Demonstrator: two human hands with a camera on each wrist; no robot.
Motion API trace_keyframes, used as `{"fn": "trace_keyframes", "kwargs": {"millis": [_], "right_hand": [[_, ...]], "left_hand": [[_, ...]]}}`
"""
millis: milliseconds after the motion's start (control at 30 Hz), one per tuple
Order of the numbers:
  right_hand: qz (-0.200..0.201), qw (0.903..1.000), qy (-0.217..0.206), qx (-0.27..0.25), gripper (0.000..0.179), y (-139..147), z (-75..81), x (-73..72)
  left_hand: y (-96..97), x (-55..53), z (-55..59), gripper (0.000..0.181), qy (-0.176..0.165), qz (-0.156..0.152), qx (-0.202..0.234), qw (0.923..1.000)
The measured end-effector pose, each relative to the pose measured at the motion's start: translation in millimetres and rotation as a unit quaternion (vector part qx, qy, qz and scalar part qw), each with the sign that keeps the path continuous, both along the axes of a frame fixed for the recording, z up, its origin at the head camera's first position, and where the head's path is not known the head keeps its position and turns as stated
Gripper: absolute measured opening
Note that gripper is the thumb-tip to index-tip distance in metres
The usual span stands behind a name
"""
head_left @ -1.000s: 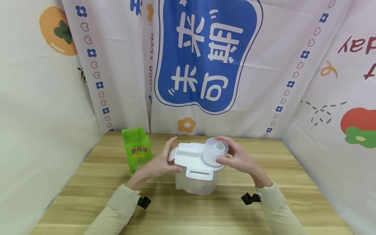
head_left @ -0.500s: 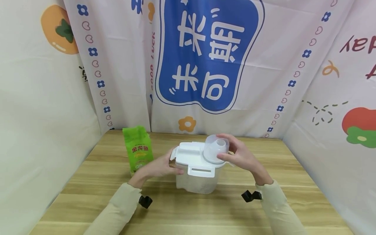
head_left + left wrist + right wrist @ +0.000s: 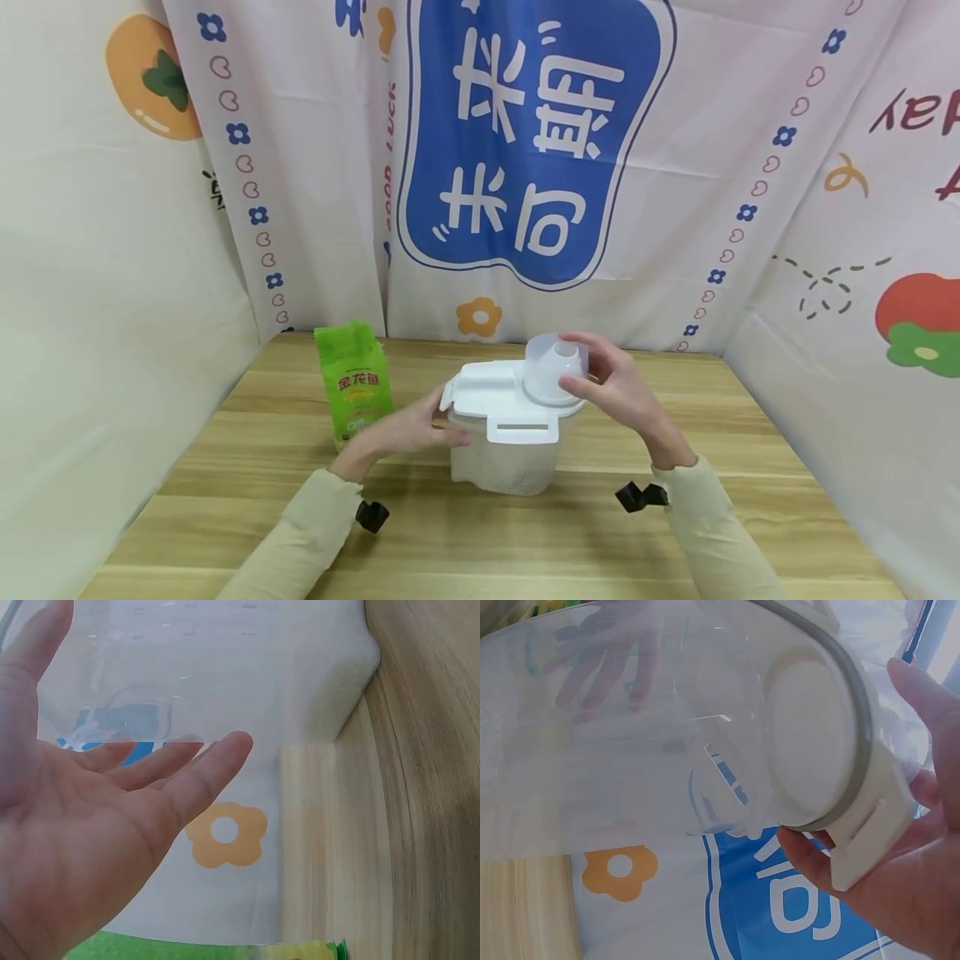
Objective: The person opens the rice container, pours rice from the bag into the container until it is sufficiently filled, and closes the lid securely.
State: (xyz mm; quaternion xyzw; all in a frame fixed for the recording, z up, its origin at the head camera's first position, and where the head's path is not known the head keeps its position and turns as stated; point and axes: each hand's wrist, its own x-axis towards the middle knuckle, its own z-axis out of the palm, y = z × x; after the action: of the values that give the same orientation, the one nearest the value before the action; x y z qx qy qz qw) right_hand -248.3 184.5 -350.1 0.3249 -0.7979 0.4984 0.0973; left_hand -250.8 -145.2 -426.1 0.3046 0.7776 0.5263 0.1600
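Note:
A clear plastic storage container (image 3: pixel 504 471) stands on the table with pale, grainy contents at its bottom. Its white lid (image 3: pixel 480 393) carries a translucent cup (image 3: pixel 553 385) at the right end, and the side clips stick outward. My left hand (image 3: pixel 412 429) holds the container's left end, thumb on the front wall and fingers behind. The left wrist view has those fingers (image 3: pixel 214 776) stretched along the clear wall. With my right hand (image 3: pixel 621 383) I grip the lid's right end by the cup. That end is tilted up, and the right wrist view shows its grey seal (image 3: pixel 864 712).
A green packet (image 3: pixel 355 387) with red characters stands upright on the wooden table (image 3: pixel 480 546), left of the container. Printed cloth (image 3: pixel 697 108) hangs at the back and sides. A black strap piece (image 3: pixel 371 516) is at the left wrist, another (image 3: pixel 641 497) at the right.
My right hand has risen slightly, and the lid's right end has tilted up with it. My left hand has closed in from beside the lid onto the container's left end.

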Motion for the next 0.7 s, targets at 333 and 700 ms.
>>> {"fn": "trace_keyframes", "kwargs": {"millis": [333,700], "right_hand": [[-0.03,0.9974,0.022,-0.061,0.05,19.9,-2.3,-4.0],[-0.057,0.9885,-0.04,-0.135,0.042,52.3,-11.9,-10.4]], "left_hand": [[-3.2,1.3,0.1,0.091,-0.027,0.027,-0.029,0.9988],[-4.7,1.4,-2.5,0.093,-0.021,0.034,-0.049,0.998]]}}
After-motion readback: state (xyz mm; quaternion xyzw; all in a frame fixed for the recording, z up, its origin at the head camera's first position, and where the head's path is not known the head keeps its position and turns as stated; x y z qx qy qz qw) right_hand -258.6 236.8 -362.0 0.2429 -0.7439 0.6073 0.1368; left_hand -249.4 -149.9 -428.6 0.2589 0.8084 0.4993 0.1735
